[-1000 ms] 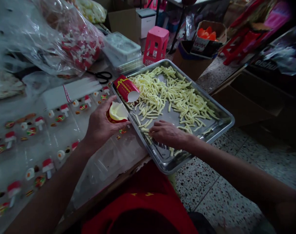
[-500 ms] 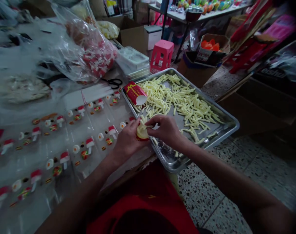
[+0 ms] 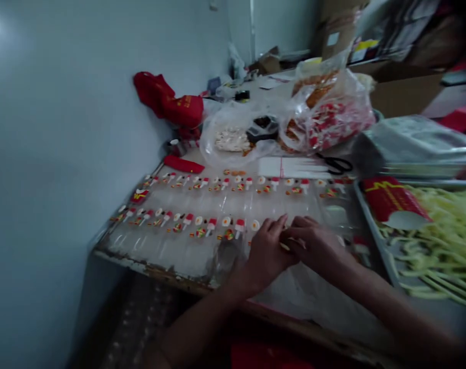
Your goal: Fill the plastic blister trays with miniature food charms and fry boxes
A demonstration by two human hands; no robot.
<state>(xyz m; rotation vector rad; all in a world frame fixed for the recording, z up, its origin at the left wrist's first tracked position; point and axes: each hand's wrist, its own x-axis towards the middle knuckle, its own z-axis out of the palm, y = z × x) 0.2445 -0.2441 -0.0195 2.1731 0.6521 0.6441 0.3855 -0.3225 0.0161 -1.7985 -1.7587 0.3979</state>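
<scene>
My left hand (image 3: 269, 248) and my right hand (image 3: 313, 241) meet over the front part of the table, fingers closed together. Between them is a small red fries carton with pale yellow fry-shaped sticks, mostly hidden now; only a pale yellow sliver (image 3: 284, 246) shows under the fingers. Curled over its top are my right fingers. Around the hands lie rows of clear plastic pouches (image 3: 194, 251) with tiny pieces on them: a red-and-white popsicle (image 3: 238, 228), an egg shape (image 3: 255, 225) and a colourful pizza-like disc (image 3: 228, 234).
At the right a metal tray (image 3: 382, 256) holds many pale yellow sticks and a red fries carton (image 3: 396, 200). Behind are black-handled scissors (image 3: 338, 165), white strips (image 3: 290, 167) and plastic bags of small pieces (image 3: 336, 120). A wall (image 3: 64, 154) borders the left side.
The view has swung left, bringing the wall and the table's left end into sight. Both hands, with the carton, have gone from the tray's edge to above the pouches.
</scene>
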